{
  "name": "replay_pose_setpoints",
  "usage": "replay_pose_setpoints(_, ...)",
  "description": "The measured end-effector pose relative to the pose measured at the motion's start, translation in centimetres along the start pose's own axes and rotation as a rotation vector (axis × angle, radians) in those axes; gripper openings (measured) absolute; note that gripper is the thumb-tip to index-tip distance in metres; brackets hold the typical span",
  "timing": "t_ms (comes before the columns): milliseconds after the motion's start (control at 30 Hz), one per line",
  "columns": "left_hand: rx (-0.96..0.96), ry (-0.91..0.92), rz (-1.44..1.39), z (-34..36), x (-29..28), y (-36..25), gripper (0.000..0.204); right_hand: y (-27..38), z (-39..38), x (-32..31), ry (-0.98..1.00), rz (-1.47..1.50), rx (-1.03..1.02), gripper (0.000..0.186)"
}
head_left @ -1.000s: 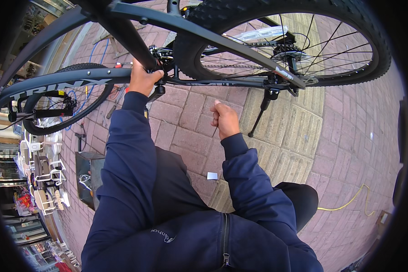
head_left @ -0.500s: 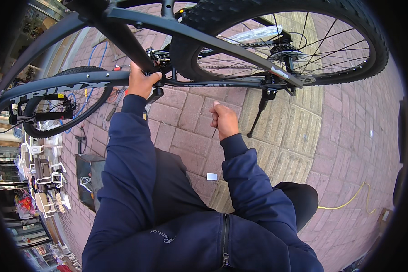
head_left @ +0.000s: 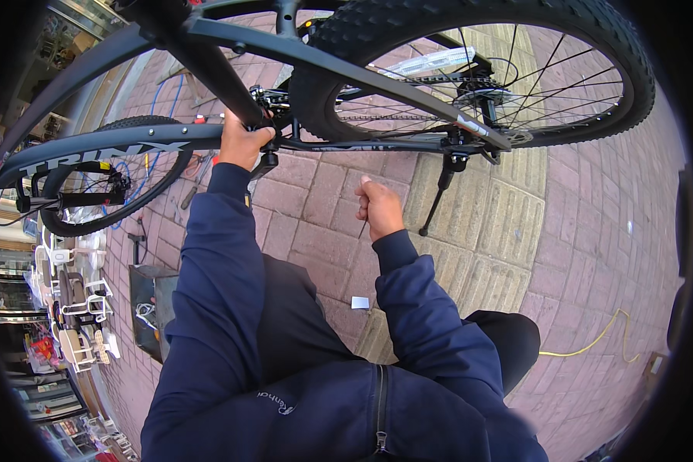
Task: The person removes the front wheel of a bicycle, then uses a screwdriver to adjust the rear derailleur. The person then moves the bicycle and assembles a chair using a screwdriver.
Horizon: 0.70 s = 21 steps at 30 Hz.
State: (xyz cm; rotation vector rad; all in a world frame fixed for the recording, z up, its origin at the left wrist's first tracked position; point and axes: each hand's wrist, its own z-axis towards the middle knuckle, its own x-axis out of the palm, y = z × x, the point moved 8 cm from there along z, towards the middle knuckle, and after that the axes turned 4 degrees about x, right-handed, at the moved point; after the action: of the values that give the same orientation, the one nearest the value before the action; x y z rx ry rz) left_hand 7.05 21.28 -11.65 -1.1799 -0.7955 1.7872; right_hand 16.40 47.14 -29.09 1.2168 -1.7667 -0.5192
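My left hand (head_left: 241,145) wraps around the matte dark-grey metal bicycle (head_left: 200,135) low on its frame, beside the black crank arm (head_left: 268,162). My right hand (head_left: 381,208) is curled into a loose fist above the reddish paving (head_left: 323,250), clear of the frame; whether it holds anything, I cannot tell. Further out, the knobbly black rear tyre (head_left: 369,31) and slim black kickstand (head_left: 445,179) are already fitted; what remains undone doesn't show.
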Motion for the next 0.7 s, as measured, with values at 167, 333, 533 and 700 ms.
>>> replay_pose_setpoints(167, 0.006, -0.014, -0.078, -0.03, 0.12, -0.01, 0.059, -0.16, -0.03, 0.03, 0.004, 0.014, 0.018, 0.033)
replay_pose_setpoints(333, 0.001, -0.01, -0.106, -0.05, 0.23, -0.06, 0.059, -0.28, 0.08, -0.09, -0.004, 0.013, 0.022, 0.033)
replay_pose_setpoints(533, -0.009, -0.035, -0.084, -0.13, 0.2, 0.1, 0.058, -0.39, 0.12, -0.17, -0.003, 0.009, 0.017, 0.032)
replay_pose_setpoints(700, -0.012, -0.03, -0.086, -0.16, 0.26, -0.08, 0.058, -0.54, 0.05, -0.23, 0.0, 0.006, 0.028, 0.032)
